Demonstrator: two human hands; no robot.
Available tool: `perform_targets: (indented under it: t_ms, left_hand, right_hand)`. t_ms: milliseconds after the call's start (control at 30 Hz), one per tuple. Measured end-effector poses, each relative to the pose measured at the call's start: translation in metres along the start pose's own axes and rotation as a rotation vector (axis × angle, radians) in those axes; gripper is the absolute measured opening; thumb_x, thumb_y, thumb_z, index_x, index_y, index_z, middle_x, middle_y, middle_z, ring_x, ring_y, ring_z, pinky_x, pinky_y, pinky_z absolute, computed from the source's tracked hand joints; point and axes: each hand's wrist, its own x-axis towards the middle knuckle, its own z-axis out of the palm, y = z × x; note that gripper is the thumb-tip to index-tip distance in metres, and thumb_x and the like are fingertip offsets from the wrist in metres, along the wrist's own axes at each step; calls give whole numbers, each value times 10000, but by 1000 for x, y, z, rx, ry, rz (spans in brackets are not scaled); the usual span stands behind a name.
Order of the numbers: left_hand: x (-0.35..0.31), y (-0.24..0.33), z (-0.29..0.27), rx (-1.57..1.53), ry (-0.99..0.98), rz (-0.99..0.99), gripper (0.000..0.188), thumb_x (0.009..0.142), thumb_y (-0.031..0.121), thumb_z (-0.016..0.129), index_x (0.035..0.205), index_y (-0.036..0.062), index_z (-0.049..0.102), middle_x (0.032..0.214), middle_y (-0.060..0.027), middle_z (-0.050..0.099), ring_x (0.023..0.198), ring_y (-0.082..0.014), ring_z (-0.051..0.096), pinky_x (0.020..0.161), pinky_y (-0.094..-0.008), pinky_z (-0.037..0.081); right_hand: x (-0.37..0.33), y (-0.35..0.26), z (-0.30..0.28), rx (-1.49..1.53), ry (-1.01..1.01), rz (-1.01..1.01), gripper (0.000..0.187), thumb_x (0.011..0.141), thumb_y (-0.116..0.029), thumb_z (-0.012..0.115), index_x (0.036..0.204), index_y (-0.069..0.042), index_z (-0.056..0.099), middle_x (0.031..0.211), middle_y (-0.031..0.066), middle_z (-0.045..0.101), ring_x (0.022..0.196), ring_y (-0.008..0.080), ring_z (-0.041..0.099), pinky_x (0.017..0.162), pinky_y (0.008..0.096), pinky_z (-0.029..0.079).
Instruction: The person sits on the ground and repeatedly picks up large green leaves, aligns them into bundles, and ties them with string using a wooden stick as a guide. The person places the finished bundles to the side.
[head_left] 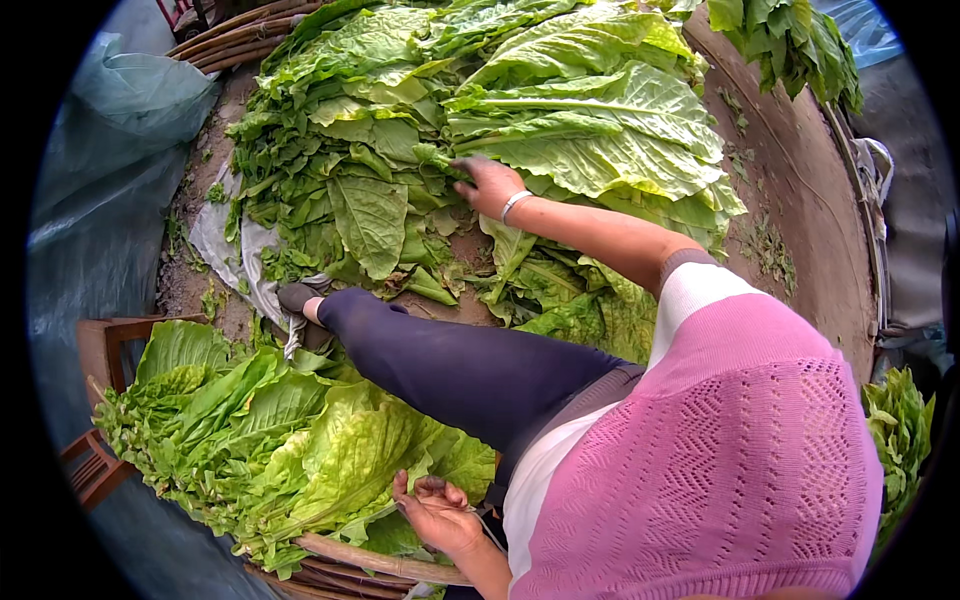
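Note:
My right hand (490, 187), with a pale bracelet at the wrist, reaches over a large pile of broad green leaves (590, 125). Its fingers are closed around the stalk end of a green leaf (434, 157). Near my lap, my left hand (440, 512) is turned palm up with its fingers loosely curled and apart, and no object shows in it. Beside that hand lies a row of leaves (290, 430) along a wooden pole (375, 558). The leaves are long and broad like tobacco leaves, bright to yellowish green.
My leg (430, 365) stretches between the two heaps, its shoe (298, 297) by a whitish cloth (228, 240). A wooden chair (108, 350) stands at the left. Poles (235, 40) lie at the back. Leaf bundles (790, 45) hang at the upper right. Plastic sheeting (110, 180) lines the left side.

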Motion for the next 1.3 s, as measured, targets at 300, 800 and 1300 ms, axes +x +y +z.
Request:
perform_targets:
  t_ms: [300, 800, 1300]
  left_hand:
    - [15, 1, 34, 45, 108, 8, 345, 942, 347, 452, 1179, 98, 481, 695, -24, 527, 439, -89, 408, 352, -203, 300]
    - [23, 7, 63, 73, -79, -71, 405, 854, 324, 621, 1148, 79, 488, 716, -50, 566, 401, -89, 423, 318, -189, 293]
    - [32, 0, 88, 242, 85, 159, 340, 763, 159, 732, 1000, -31, 580, 817, -74, 607, 464, -56, 412, 381, -146, 264]
  right_hand:
    - [65, 158, -3, -828, -119, -51, 258, 784, -137, 520, 1017, -100, 625, 1082, 102, 578, 1061, 271, 512, 980, 477, 322]
    - [-11, 35, -69, 175, -754, -151, 520, 663, -306, 712, 1105, -53, 605, 982, 160, 647, 899, 306, 614, 785, 365, 475]
    - [142, 188, -11, -715, 74, 200, 395, 882, -210, 438, 1263, -108, 468, 1203, 105, 534, 1116, 269, 508, 855, 432, 412]
